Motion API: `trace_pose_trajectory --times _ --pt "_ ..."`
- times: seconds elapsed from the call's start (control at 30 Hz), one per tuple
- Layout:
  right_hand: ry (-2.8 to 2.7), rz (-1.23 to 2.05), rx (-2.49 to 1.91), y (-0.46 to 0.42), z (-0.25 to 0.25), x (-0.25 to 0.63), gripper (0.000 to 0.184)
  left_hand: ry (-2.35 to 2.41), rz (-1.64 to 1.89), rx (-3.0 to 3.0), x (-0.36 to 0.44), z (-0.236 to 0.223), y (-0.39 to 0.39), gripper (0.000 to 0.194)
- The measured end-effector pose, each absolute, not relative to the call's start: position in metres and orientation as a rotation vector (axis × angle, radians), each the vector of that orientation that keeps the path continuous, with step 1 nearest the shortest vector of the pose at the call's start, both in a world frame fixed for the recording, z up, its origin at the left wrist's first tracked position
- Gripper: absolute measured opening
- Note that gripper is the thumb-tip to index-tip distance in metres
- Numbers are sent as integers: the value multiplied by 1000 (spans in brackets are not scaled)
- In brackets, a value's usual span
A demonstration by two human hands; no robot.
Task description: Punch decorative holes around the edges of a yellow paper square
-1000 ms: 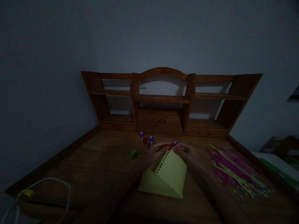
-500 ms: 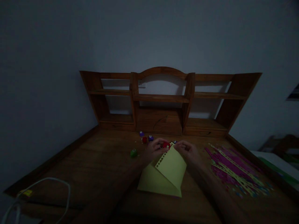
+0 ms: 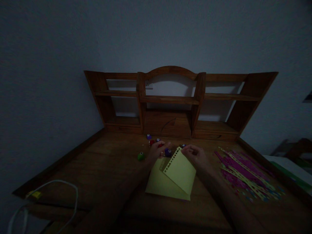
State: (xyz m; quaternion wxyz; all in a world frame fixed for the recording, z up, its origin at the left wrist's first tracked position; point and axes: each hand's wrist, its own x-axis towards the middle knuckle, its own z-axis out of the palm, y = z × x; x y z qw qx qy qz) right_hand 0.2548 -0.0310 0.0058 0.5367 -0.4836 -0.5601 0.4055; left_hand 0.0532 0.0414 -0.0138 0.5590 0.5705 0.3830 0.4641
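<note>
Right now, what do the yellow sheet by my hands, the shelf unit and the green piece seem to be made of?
Yellow sheet: probably matte paper; it looks thin, folded over, with holes along one edge. Shelf unit: wood, by its brown color and faint grain; perhaps varnished. Green piece: possibly plastic; too small and dim to tell.

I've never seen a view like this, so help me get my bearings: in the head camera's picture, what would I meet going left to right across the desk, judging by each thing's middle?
White cord → small green object → left hand → yellow paper → right hand → pink and yellow strips.
</note>
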Motion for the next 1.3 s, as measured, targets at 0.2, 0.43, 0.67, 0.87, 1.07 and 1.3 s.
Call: trace_pose_trajectory --times 0.2,0.43,0.67,0.87,1.07,1.3 --pt "-1399 924 -1181 -29 3 253 24 881 1202 1763 56 8 18 28" --pt "-1501 857 -1188 -29 2 252 23 865 1120 1772 58 8 15 31" --pt "-1559 823 -1159 -33 7 252 26 799 1087 1857 57 7 15 30" --pt "-1538 833 -1169 -32 5 252 26 746 1061 1866 59 2 14 30" --pt "-1522 821 -1159 -32 3 252 24 765 1046 1893 59 2 12 28" --pt "-1550 727 -1149 -33 5 247 23 778 1055 1829 60 5 11 32"
